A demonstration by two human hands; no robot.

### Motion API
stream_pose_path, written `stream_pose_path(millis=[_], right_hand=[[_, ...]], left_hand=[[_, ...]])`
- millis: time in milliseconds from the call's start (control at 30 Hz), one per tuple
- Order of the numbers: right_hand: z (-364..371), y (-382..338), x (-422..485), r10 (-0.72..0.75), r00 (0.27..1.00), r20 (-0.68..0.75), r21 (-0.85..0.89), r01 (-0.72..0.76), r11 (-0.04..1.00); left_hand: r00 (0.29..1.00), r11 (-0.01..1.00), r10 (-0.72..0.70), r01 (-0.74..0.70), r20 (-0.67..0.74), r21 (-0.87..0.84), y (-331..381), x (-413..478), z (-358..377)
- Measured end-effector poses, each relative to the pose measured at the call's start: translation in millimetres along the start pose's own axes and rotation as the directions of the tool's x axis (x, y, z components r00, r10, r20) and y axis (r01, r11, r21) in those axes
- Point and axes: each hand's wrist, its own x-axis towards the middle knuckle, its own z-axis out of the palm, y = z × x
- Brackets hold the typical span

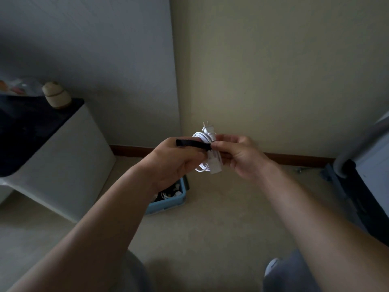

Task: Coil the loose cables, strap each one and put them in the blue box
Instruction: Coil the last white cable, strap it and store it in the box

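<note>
1 wide-angle head camera is looking forward and down, close above the left hand (174, 163) and right hand (242, 157), facing the cream wall (273, 70) and beige floor (210, 218).

White cable (205, 138), black strap (193, 143), blue box (168, 205).

cable (203, 137): glossy white plastic | strap (193, 143): matt black, perhaps cloth | box (168, 204): smooth blue plastic
</note>
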Motion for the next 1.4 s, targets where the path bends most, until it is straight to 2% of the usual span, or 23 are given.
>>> stream_pose_path(millis=[233,433,567,667,767,867,1067,1233,1300,1400], right_hand=[[5,0,-4,-0.052,0.999,-0.014,0.004,0.052,0.999],[6,1,-2,-0.070,0.993,-0.100,0.045,0.075,0.996],[5,-2,-5,-0.059,0.997,-0.039,0.088,0.063,0.994],[5,-3,-9,-0.056,0.998,0.032,0.123,0.051,0.991],[3,-5,-9,-0.048,0.996,0.072,0.163,0.036,0.986],[1,-6,-9,-0.039,0.994,0.099,0.180,0.020,0.983],[3,-5,-11,-0.024,0.992,0.120,0.221,-0.003,0.975],[4,-6,-11,-0.030,0.996,0.083,0.235,0.010,0.972],[4,-7,-12,-0.025,0.998,0.060,0.234,0.010,0.972],[5,-7,-12,-0.026,0.999,0.019,0.191,0.022,0.981]], left_hand=[[0.986,1.000,0.027,-0.028,-0.166,-0.007,3,-6,12],[0.931,0.998,0.019,-0.041,-0.364,-0.054,-3,-1,13],[0.888,0.995,0.064,-0.020,-0.456,0.102,-1,2,11],[0.866,0.957,0.172,-0.034,-0.470,0.287,-3,4,16],[0.799,0.860,0.359,-0.083,-0.483,0.504,-8,8,19],[0.730,0.774,0.501,-0.138,-0.464,0.618,-13,10,22],[0.644,0.689,0.625,-0.190,-0.441,0.699,-24,11,29],[0.586,0.622,0.664,-0.089,-0.464,0.778,-22,10,33],[0.585,0.610,0.689,-0.149,-0.427,0.779,-21,11,32],[0.614,0.672,0.658,-0.217,-0.436,0.708,-20,12,32]])
